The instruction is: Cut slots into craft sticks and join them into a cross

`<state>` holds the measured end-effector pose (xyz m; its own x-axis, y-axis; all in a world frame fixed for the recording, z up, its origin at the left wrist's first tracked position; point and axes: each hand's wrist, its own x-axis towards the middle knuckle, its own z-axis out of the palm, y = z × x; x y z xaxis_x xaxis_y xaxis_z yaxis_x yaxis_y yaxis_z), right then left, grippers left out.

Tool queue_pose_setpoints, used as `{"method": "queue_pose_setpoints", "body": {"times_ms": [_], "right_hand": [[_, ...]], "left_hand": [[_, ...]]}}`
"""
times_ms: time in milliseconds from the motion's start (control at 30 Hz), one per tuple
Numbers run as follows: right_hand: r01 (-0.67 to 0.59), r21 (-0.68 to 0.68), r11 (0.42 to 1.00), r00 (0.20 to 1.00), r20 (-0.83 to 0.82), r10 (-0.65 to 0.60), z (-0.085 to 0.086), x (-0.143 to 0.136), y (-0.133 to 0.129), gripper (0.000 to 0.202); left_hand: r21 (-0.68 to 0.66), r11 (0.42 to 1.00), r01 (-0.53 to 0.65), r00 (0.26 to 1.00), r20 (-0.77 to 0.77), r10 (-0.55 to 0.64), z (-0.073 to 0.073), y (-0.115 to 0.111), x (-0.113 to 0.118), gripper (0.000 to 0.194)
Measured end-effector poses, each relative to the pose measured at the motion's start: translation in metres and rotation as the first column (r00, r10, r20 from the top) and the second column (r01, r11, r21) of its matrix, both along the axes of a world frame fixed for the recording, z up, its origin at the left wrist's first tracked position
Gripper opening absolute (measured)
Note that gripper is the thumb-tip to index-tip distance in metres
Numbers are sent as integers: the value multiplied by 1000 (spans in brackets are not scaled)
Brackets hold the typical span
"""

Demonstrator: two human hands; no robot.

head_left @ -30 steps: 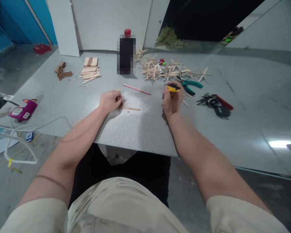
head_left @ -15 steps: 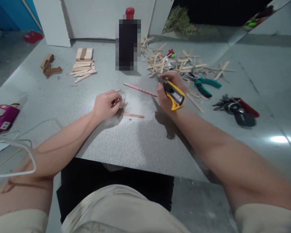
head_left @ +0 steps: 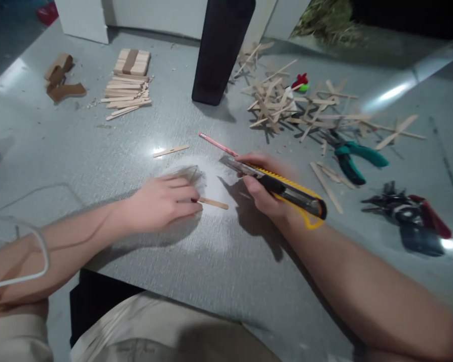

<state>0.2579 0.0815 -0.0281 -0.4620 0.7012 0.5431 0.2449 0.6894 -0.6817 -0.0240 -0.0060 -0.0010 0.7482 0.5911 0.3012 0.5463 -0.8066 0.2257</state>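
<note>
My left hand (head_left: 169, 201) rests low over the table, its fingers curled down on one end of a wooden craft stick (head_left: 216, 203). The stick's free end points right, towards the knife. In my right hand (head_left: 266, 193) is a yellow and black utility knife (head_left: 292, 193), its metal blade pointing left above the table. A pink pencil (head_left: 219, 144) lies just behind the blade, partly hidden by my right hand. Another craft stick (head_left: 171, 150), with a dark mark at its middle, lies flat behind my left hand.
Behind stands a tall dark object (head_left: 221, 55). Loose sticks (head_left: 123, 93) and a banded bundle (head_left: 132, 61) lie back left, near curled brown strips (head_left: 62, 78). Right are crossed sticks (head_left: 272, 103), teal-handled pliers (head_left: 357, 156) and a dark-and-red tool (head_left: 411, 216).
My left hand has come down onto the craft stick, uncovering the stick behind it. My right hand has turned the knife so its blade points left and sits closer. The camera view has shifted.
</note>
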Motion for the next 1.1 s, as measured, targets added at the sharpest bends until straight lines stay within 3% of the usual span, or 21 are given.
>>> {"method": "queue_pose_setpoints", "body": {"times_ms": [133, 267, 467, 700, 900, 1100], "right_hand": [[-52, -234, 971, 994, -101, 29, -5, 0, -3, 27], [21, -357, 934, 996, -75, -51, -5, -3, -12, 16], [40, -395, 918, 998, -20, -53, 1, -9, -15, 18], [-137, -401, 906, 990, -42, 131, 0, -12, -13, 13], [-64, -541, 839, 996, 18, 88, 9, -3, -5, 18], [-84, -524, 847, 996, -43, 72, 22, 9, 17, 17]], "left_hand": [[33, 999, 31, 999, -45, -29, -4, -3, 3, 26], [114, 993, 15, 995, -104, -4, -4, -2, -1, 29], [90, 994, -69, 988, -130, 81, -6, -3, 2, 30], [112, 985, -132, 982, -124, 146, -10, -5, 16, 41], [58, 988, -142, 987, -67, 145, -13, 0, 17, 44], [78, 980, -184, 978, -85, 190, -16, 3, 20, 47]]}}
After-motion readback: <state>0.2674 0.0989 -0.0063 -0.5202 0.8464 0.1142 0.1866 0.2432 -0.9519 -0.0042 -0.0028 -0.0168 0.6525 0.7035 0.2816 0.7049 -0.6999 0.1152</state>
